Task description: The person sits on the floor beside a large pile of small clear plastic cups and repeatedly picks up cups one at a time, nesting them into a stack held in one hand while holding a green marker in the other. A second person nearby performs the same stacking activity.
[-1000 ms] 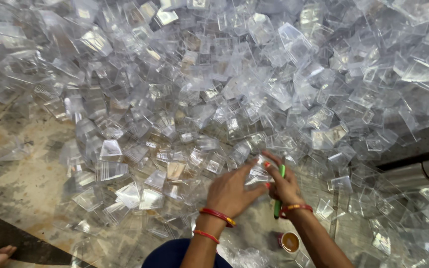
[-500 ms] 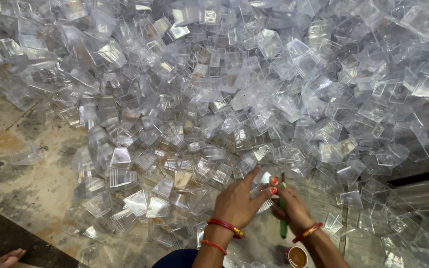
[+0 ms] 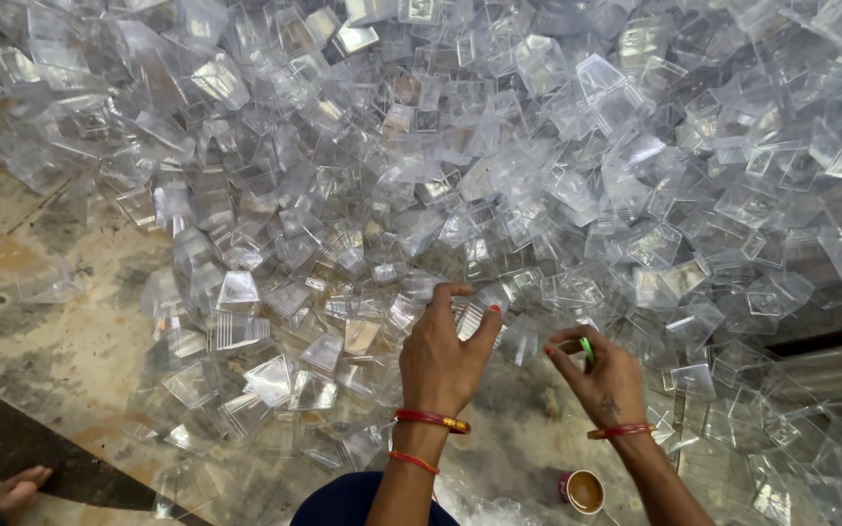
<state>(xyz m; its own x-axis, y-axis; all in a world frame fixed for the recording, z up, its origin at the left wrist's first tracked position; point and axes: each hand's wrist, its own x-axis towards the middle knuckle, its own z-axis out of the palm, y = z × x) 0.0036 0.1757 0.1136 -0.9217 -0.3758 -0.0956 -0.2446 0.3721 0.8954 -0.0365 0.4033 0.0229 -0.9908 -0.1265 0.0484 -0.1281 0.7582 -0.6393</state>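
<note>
Head view, looking down onto a floor [image 3: 60, 351] of mottled, stained stone. A large heap of clear plastic boxes [image 3: 557, 175] covers most of the field, spreading from the upper left to the right edge and thinning toward the lower left, where single boxes lie apart on the bare floor. The left hand [image 3: 443, 356] reaches into the near edge of the heap; its fingers [image 3: 484, 326] are curled around one clear plastic box [image 3: 470, 314], gripping it between thumb and fingertips (the nails are painted red). Two red bangles sit on that wrist. The right hand [image 3: 604, 378] hovers just beside the left, slightly lower and to the right; it is closed in a pinch on a thin green tool [image 3: 588, 350], of which only the upper end shows above the fingers. A red bangle circles the right wrist. Near the bottom edge, between the two forearms, stands a small round tin [image 3: 584, 490] with a brownish inside. At the lower left corner a bare foot [image 3: 17, 487] of another person rests on the floor, well apart from both hands.
</note>
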